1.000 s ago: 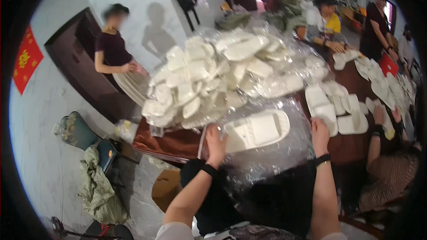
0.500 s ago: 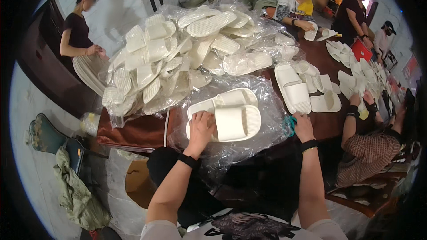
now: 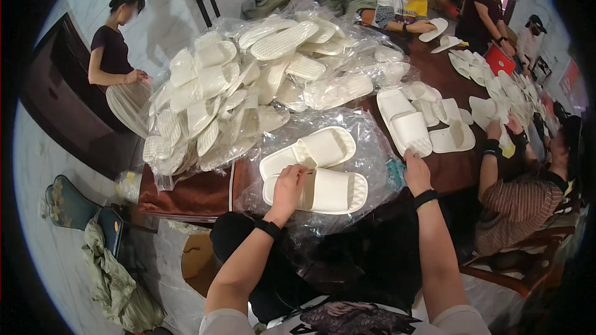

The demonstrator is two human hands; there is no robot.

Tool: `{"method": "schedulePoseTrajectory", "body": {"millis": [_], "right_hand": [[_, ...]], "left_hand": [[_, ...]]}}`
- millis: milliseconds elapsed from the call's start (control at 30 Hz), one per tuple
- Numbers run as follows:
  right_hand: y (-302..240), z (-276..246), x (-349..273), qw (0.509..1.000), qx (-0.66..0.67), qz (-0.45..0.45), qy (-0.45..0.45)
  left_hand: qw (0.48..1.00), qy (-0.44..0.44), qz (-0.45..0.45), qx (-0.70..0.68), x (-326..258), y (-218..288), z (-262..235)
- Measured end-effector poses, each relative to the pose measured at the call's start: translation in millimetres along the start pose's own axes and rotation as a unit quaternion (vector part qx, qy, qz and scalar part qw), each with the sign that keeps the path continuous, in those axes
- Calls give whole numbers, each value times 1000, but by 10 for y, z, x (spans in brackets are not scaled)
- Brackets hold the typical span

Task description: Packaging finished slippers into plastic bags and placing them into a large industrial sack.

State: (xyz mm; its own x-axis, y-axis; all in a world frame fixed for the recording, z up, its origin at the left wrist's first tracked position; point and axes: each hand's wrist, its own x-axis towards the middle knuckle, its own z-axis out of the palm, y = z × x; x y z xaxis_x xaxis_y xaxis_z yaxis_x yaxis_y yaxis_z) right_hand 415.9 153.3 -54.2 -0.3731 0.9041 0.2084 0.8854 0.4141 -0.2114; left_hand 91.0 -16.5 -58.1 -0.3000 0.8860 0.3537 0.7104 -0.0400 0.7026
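Two white slippers lie side by side on clear plastic film in front of me. My left hand is closed on the nearer slipper, its fingers curled by the strap. The farther slipper of the pair lies just beyond, slightly angled. My right hand has its fingers closed at the near end of another white slipper, which lies on the brown table; the fingertips are partly hidden. Beside that hand, something teal shows on the film.
A large heap of film-wrapped white slippers covers the table's far left. More loose slippers lie to the right, near a seated person in a striped top. Other people stand around, one holding a slipper. A chair stands at left.
The nearer slipper has come toward me and apart from its mate, with my left hand on it. My right hand has moved up slightly onto the slipper's near end.
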Motion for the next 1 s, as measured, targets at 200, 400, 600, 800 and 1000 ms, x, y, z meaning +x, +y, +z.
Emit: {"method": "schedulePoseTrajectory", "body": {"millis": [200, 400, 600, 800, 1000], "right_hand": [[-8, -13, 33, 999, 31, 1, -3], [-13, -116, 24, 998, 48, 10, -27], [40, -118, -22, 997, 73, 1, -26], [24, -161, -5, 996, 70, -37, -38], [-87, -330, -163, 991, 44, -31, -120]], "left_hand": [[993, -49, 43, 99, 27, 65, 48], [983, -52, 57, 167, 66, -20, -48], [966, -13, 16, 256, 33, -65, -145], [989, -21, 97, 108, -30, 9, -62], [982, -86, 77, 147, 1, 4, -214]]}}
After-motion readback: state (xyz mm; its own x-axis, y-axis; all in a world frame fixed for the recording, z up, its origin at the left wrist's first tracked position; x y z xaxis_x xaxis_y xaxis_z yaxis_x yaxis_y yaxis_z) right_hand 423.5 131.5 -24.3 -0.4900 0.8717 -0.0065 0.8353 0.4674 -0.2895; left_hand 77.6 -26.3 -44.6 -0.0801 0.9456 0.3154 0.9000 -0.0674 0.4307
